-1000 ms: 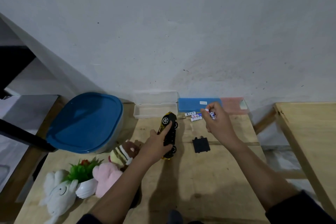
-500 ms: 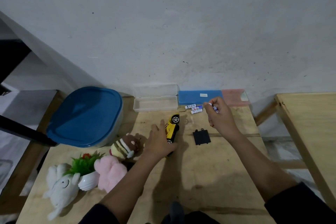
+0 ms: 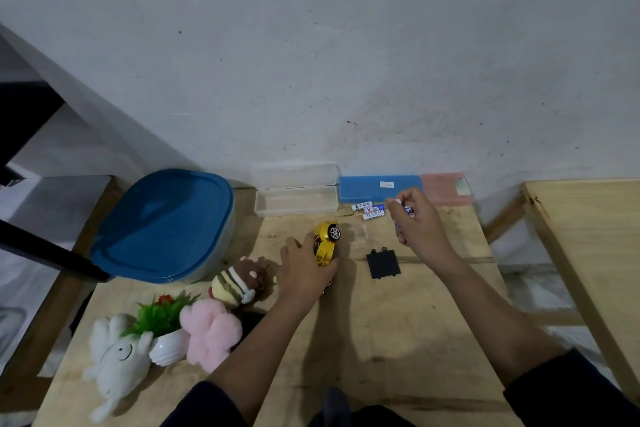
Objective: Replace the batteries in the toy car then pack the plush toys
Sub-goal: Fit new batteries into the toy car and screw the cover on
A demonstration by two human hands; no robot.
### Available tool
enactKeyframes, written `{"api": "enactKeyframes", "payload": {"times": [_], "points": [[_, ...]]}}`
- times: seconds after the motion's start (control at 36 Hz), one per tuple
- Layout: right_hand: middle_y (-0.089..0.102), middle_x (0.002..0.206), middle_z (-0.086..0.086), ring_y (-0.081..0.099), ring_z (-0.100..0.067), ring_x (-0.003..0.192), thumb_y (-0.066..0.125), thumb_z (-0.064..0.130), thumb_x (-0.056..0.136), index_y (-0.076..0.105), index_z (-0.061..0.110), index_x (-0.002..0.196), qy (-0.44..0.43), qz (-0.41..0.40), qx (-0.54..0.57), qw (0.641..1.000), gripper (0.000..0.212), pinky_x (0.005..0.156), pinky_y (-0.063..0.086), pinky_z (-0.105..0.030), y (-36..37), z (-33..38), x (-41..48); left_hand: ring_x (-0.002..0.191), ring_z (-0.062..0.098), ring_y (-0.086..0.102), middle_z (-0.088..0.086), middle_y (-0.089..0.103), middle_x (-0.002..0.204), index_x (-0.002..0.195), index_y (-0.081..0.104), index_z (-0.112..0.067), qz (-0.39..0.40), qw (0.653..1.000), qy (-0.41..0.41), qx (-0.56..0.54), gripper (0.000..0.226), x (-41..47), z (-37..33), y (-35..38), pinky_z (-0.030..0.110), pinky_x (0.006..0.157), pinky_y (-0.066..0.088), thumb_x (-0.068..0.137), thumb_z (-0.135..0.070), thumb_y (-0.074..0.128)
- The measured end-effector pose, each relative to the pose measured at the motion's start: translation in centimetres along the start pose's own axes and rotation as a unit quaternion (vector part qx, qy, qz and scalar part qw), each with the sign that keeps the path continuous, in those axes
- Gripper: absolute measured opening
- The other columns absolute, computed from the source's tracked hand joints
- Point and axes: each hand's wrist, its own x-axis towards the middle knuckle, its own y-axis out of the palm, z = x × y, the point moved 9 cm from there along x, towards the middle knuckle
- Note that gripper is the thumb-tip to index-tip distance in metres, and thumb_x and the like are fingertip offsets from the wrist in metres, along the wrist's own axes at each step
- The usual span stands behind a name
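Head view: left hand (image 3: pixel 304 270) grips yellow toy car (image 3: pixel 325 241) on wooden bench (image 3: pixel 381 340); right hand (image 3: pixel 419 225) pinches white-blue battery (image 3: pixel 408 209), apart from car. Clear plastic case (image 3: pixel 296 203) open; blue-lidded tub (image 3: pixel 162 225) closed.

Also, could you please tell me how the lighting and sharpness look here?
Head view: dim, even light, no glare; arms throw soft shadows on the table; wide-angle stretch toward the frame edges; the toy car in the left hand is fairly sharp; print on the loose batteries and on the battery pinched in the right hand is too soft to read.
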Motion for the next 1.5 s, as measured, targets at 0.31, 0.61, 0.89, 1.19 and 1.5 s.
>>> {"api": "enactKeyframes", "payload": {"times": [0.31,0.61,0.89,1.19,1.5], "points": [[0.043,0.067,-0.003,0.033,-0.016,0.051,0.054,0.027,0.092,0.042,0.017,0.081,0.007,0.002,-0.004,1.0,0.019,0.043,0.028,-0.024,-0.1,-0.3,-0.1,0.125,0.032,0.031,0.016,0.03,0.139,0.149,0.008,-0.03,0.097,0.983,0.016,0.158,0.07,-0.3,-2.0,3.0,0.042,0.094,0.04,0.092,-0.059,0.036],[0.054,0.071,-0.006,0.037,-0.014,0.05,0.051,0.023,0.094,0.043,0.014,0.083,0.022,-0.034,0.016,0.999,0.016,0.041,0.033,-0.021,-1.7,-1.4,0.0,0.131,0.033,0.031,0.016,0.027,0.147,0.15,0.005,-0.018,0.128,0.974,0.015,0.188,0.078,0.7,-2.6,2.5,0.041,0.099,0.037,0.092,-0.059,0.037],[0.051,0.063,-0.009,0.045,-0.018,0.05,0.044,0.013,0.094,0.048,0.011,0.075,0.101,-0.15,0.043,0.983,0.021,0.047,0.039,-0.025,-7.0,-6.3,2.0,0.142,0.021,0.016,0.004,0.024,0.153,0.146,0.023,-0.015,0.047,0.983,0.163,0.07,0.064,3.4,-8.5,0.4,0.034,0.113,0.022,0.094,-0.045,0.044],[0.042,0.058,-0.005,0.034,-0.014,0.044,0.045,0.009,0.095,0.055,0.002,0.082,0.204,-0.166,0.138,0.955,0.017,0.035,0.026,-0.017,-11.8,-13.4,5.4,0.134,0.018,0.035,0.004,0.04,0.144,0.139,0.04,-0.013,0.128,0.956,0.246,-0.095,0.05,9.4,-18.8,5.1,0.028,0.111,0.028,0.092,-0.021,0.056],[0.051,0.043,0.013,0.045,0.0,0.043,0.066,0.012,0.084,0.067,0.01,0.075,0.149,-0.213,0.058,0.964,0.009,0.054,0.037,-0.023,-12.3,-16.8,9.3,0.135,0.017,0.031,0.001,0.034,0.149,0.143,0.036,-0.017,0.197,0.923,0.326,-0.056,0.064,12.6,-24.9,11.4,0.015,0.104,0.019,0.087,-0.026,0.066]]}}
